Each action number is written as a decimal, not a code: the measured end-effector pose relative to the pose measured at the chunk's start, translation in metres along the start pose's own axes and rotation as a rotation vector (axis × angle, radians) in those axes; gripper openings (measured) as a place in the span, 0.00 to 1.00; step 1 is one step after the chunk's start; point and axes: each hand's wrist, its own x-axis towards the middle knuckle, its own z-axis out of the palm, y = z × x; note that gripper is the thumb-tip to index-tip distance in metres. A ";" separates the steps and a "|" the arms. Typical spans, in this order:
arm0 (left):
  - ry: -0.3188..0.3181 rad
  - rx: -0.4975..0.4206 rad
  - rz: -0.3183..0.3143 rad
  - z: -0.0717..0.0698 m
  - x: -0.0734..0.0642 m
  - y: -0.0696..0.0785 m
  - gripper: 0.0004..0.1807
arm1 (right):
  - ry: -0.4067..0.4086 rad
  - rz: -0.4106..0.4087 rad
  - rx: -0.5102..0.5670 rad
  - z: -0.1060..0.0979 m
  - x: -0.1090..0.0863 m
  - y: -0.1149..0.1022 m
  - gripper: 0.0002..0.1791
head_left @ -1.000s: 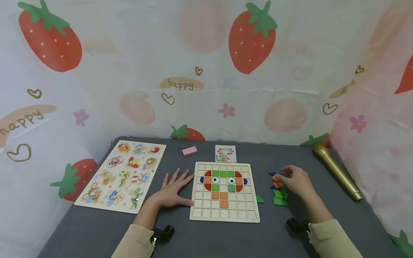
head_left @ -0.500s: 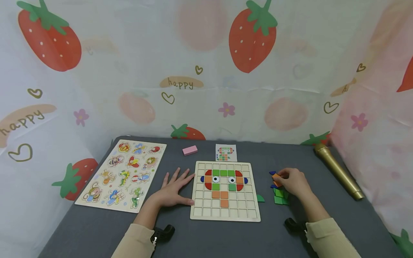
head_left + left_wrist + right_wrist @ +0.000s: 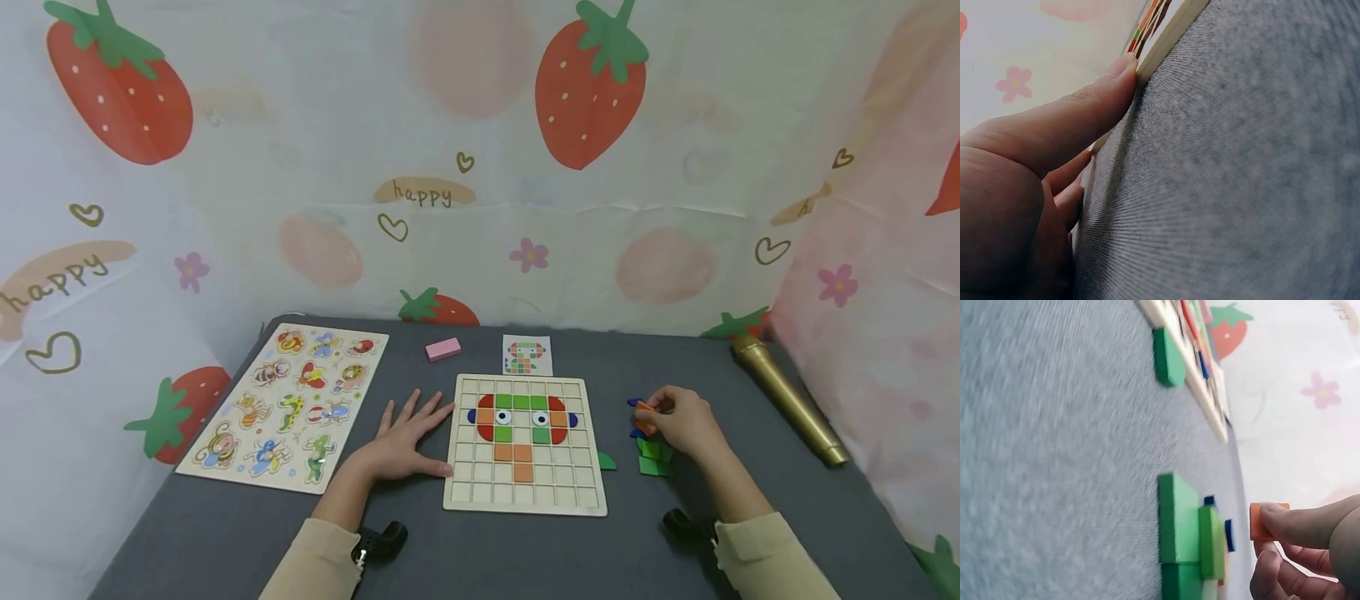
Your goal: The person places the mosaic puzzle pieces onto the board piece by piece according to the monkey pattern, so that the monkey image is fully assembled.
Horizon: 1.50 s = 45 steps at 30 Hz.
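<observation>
My left hand (image 3: 401, 446) lies with fingers spread on the dark cloth, its thumb and a fingertip touching the left edge of the wooden grid board (image 3: 525, 492). Coloured tiles on the board form a face with red, orange and green pieces, two eyes and blue ends; three orange squares (image 3: 522, 473) sit below. At the right, my right hand (image 3: 682, 421) pinches an orange square tile (image 3: 1261, 522) between thumb and fingers, just above a small pile. Green tiles (image 3: 1179, 519) and blue pieces (image 3: 1230, 535) lie in that pile.
A printed card (image 3: 527, 356) lies behind the board, with a pink block (image 3: 442, 349) to its left. An insect puzzle board (image 3: 288, 408) lies at the left. A green quarter-round piece (image 3: 607, 461) touches the board's right side. A gold tube (image 3: 787, 400) lies far right.
My right hand has closed its thumb and fingers on an orange tile in the pile and raised it slightly. The left hand stays at the board's edge.
</observation>
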 end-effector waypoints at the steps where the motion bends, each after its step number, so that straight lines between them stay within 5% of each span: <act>1: 0.000 0.002 0.001 0.000 0.000 0.000 0.56 | 0.001 -0.001 0.002 0.000 -0.002 -0.002 0.17; 26: -0.004 -0.004 -0.001 0.002 0.000 -0.001 0.56 | -0.060 -0.070 0.151 0.023 -0.037 -0.051 0.15; 45: 0.000 0.001 -0.005 0.000 -0.001 0.000 0.56 | -0.151 -0.163 0.225 0.052 -0.047 -0.063 0.09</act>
